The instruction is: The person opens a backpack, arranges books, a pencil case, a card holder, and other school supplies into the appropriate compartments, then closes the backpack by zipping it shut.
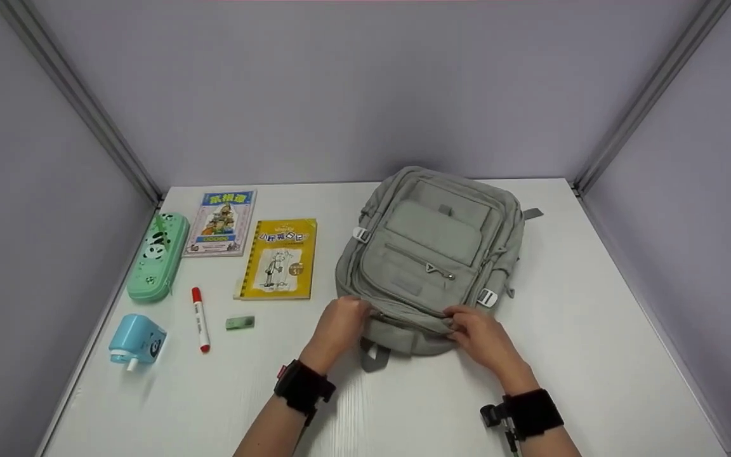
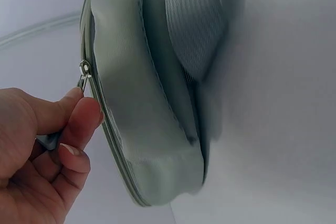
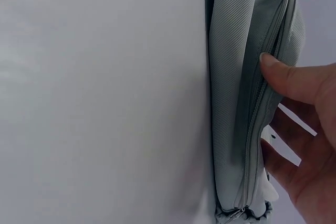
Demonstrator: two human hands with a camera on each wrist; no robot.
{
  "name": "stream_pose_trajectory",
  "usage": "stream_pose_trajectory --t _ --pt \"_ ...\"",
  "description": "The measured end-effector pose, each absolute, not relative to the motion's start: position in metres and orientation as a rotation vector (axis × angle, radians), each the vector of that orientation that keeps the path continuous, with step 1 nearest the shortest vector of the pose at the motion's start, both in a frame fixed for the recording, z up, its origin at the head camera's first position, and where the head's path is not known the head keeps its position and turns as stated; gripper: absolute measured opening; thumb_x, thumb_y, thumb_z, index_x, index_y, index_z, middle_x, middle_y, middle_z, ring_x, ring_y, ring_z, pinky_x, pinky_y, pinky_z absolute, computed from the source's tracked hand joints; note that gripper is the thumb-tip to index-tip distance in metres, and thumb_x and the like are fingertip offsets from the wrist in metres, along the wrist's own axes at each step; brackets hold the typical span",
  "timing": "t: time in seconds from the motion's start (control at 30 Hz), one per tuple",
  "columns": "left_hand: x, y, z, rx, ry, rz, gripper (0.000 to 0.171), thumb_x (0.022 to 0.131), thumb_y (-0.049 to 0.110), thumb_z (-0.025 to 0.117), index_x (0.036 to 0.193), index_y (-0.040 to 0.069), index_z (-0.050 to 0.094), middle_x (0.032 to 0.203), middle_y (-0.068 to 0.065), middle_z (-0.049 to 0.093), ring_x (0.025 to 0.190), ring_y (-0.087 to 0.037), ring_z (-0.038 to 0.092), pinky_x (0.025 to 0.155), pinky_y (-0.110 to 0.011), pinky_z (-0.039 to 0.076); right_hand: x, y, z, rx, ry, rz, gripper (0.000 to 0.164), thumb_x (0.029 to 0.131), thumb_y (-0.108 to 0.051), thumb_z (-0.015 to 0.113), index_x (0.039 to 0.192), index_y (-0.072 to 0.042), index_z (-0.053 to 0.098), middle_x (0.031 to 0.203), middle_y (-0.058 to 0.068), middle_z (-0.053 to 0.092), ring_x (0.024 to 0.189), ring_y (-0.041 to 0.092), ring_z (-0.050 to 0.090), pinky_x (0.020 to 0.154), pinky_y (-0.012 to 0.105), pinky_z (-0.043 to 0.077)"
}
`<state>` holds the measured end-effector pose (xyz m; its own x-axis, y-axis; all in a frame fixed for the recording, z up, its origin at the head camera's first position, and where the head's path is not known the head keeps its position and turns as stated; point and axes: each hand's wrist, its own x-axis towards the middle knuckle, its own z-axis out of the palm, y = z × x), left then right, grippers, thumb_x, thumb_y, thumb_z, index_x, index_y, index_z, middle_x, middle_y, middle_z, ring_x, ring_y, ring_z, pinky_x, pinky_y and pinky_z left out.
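At the near side of the white table, whose near edge is out of view, two hands work on the bottom end of a grey-green backpack, which lies right of centre with its top toward the back edge. The left hand pinches a metal zip pull between thumb and forefinger; the right hand grips the fabric beside the zip, thumb on top. The cloth there folds loosely, so the slider could catch it if the right hand's hold slackens; a hard tug on the pull could drag the whole bag askew. A strap pokes out below the left hand and might snag the wrist.

The left hand has room toward the near left, up to a blue container, a red-capped marker and a small green block. On the right, a broad stretch of tabletop reaches the right edge. Farther off, a yellow book limits leftward movement, a green pencil case hugs the left edge, and a pink-bordered book lies near the back-left corner. The bag's top leaves little room at the back edge.
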<state>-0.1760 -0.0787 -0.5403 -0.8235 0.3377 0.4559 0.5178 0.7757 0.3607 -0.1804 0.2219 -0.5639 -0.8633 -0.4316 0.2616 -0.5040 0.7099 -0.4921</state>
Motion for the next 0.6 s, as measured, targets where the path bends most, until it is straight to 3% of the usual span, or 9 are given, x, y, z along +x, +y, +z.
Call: stream_pose_trajectory --t 0.4,0.6 --pt "-0.186 -0.108 -0.550 -0.564 -2.589 -0.697 0.006 0.084 0.004 0.073 0.082 0.009 0.077 0.070 -0.006 0.066 0.063 -0.025 0.065 0.055 -0.038 0.051 -0.173 0.245 -0.563 0.754 -2.828 0.961 0.022 0.075 0.006 0.078 0.079 -0.012 0.066 0.122 0.007 0.066 0.093 0.021 0.067 0.077 0.032 0.055" --pt "-0.192 -0.126 -0.557 -0.451 -2.593 -0.656 0.012 0.084 0.004 0.074 0.072 0.003 0.071 0.062 -0.007 0.058 0.058 -0.028 0.060 0.054 -0.041 0.047 -0.171 0.246 -0.561 0.757 -2.856 0.921 0.023 0.077 0.007 0.076 0.077 -0.012 0.063 0.123 0.008 0.065 0.097 0.024 0.066 0.076 0.034 0.053"
